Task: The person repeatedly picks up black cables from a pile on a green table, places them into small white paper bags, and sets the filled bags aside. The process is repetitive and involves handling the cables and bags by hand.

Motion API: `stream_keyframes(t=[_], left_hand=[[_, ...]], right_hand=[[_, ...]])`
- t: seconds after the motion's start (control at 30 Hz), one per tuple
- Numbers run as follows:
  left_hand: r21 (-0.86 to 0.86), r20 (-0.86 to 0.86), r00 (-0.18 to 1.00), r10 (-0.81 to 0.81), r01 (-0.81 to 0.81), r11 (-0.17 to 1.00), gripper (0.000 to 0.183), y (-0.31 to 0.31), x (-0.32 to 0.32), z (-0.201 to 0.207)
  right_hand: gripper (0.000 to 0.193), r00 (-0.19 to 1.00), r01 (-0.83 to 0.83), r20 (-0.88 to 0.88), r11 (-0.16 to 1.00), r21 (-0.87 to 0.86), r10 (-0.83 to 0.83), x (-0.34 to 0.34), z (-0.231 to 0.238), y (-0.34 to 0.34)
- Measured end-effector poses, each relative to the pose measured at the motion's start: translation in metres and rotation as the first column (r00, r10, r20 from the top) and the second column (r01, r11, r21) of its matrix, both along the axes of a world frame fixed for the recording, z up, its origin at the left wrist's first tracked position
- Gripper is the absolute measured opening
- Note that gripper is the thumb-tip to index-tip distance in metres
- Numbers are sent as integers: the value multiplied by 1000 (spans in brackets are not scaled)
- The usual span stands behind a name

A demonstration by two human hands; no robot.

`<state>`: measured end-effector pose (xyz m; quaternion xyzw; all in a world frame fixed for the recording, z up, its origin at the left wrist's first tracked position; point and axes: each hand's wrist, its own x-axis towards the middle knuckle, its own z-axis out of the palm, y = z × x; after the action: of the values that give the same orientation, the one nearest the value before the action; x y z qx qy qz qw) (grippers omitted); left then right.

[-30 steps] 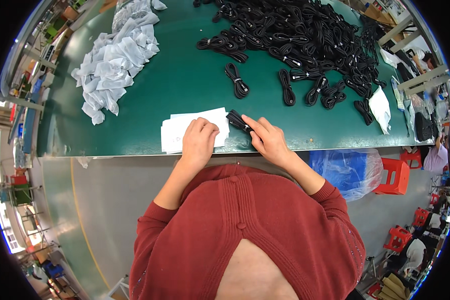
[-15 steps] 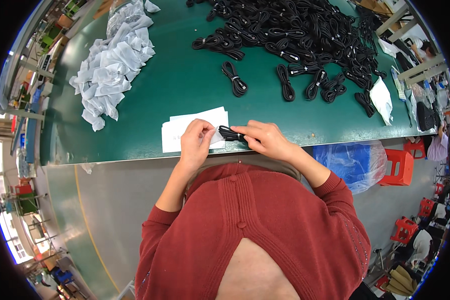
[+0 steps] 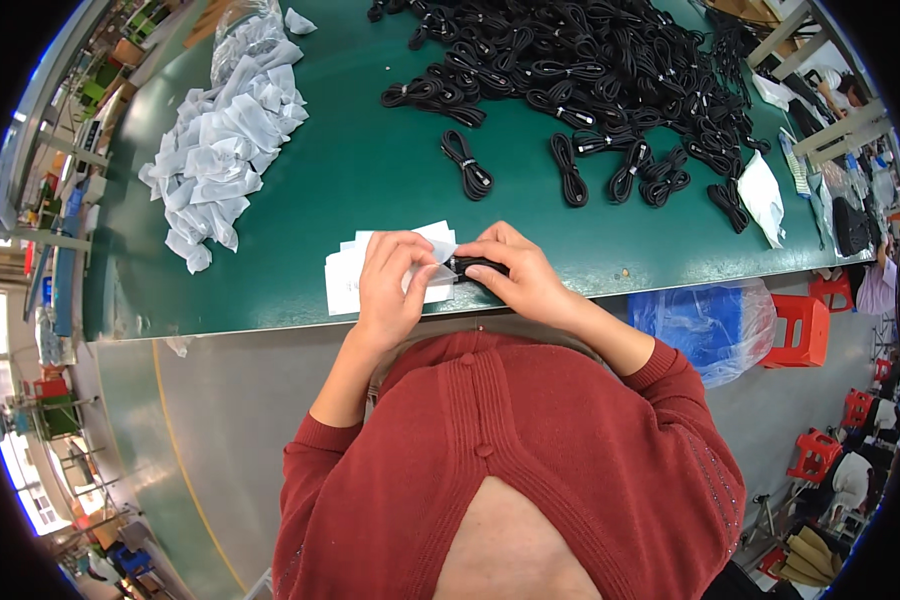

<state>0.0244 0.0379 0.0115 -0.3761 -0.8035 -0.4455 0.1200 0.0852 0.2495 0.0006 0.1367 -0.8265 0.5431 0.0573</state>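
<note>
Near the front edge of the green table, my right hand (image 3: 523, 270) is closed on a coiled black cable (image 3: 467, 265), with thumb and fingers around it. My left hand (image 3: 391, 285) pinches a thin, whitish, see-through piece (image 3: 442, 272), bag or sheet, I cannot tell which. It lies against the left end of the cable coil. Beneath my left hand is a stack of white sheets (image 3: 344, 283), slightly fanned out. Ahead of my hands a single coiled cable (image 3: 467, 165) rests on the table.
A large heap of coiled black cables (image 3: 580, 70) covers the far right. Crumpled whitish packets (image 3: 225, 140) form a long pile at left. A white pouch (image 3: 760, 199) lies at the right edge. Below the table are a blue container in clear plastic (image 3: 705, 330) and a red stool (image 3: 799, 330).
The see-through piece now spreads wider between my hands, up against the cable's end. My right fingers have shifted left along the coil. The white sheets look more fanned out.
</note>
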Motion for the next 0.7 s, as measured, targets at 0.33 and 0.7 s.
stream_keyframes(t=[0.33,0.7], left_hand=[[544,514,858,21,-345,765,15,-37,-94,41],[-48,149,989,24,-17,999,24,-23,-22,12]], right_hand=[[46,862,386,-419,906,175,-287,-60,17,-8],[46,905,409,-372,657,634,-205,-81,-23,17]])
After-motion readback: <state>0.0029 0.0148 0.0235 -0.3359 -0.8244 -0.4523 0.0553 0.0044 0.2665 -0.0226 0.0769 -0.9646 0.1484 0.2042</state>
